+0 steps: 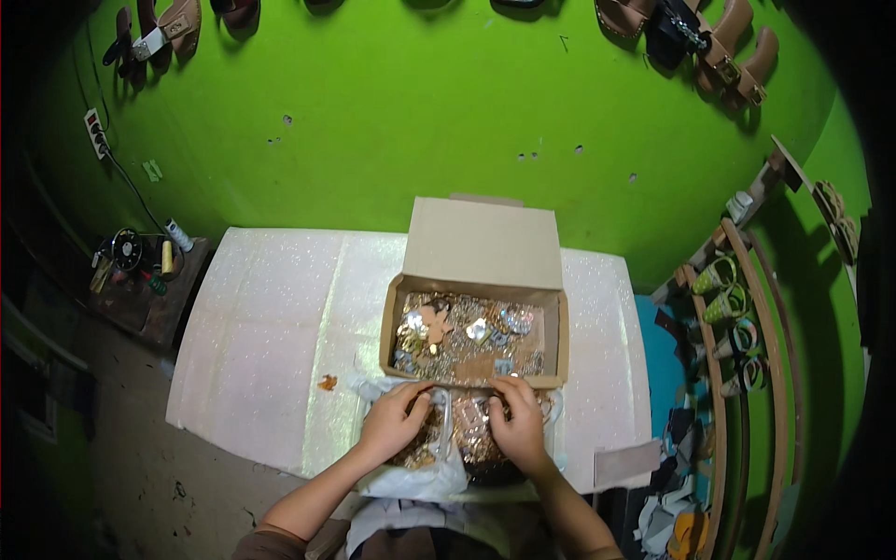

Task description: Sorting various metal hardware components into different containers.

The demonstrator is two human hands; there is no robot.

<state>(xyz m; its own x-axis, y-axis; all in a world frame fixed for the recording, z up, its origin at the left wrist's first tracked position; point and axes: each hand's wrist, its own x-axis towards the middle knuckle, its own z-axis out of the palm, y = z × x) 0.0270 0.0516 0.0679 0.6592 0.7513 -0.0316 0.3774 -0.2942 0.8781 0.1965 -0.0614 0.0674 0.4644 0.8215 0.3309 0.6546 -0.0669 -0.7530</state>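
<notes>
An open cardboard box point(564, 345) stands on the table with its lid point(483, 241) raised at the far side. Inside lie many small shiny metal pieces point(478, 329), gold and silver, with a few tan flat bits among them. My left hand point(397, 422) is at the box's near edge, fingers curved but apart. My right hand point(517, 425) reaches the same edge further right, fingers also apart. Whether the fingertips press on the box is unclear. Below my hands, a white plastic bag point(422, 478) and gold-coloured metal pieces point(478, 439) lie close to my body, partly hidden by my hands.
A glittery white cover point(257, 345) spreads over the table, with a small orange-brown piece point(327, 383) left of the bag. Thread spools point(168, 257) stand on a side table at left. Sandals point(726, 303) sit on a wooden rack at right, beside scraps point(667, 513). More sandals hang on the green wall.
</notes>
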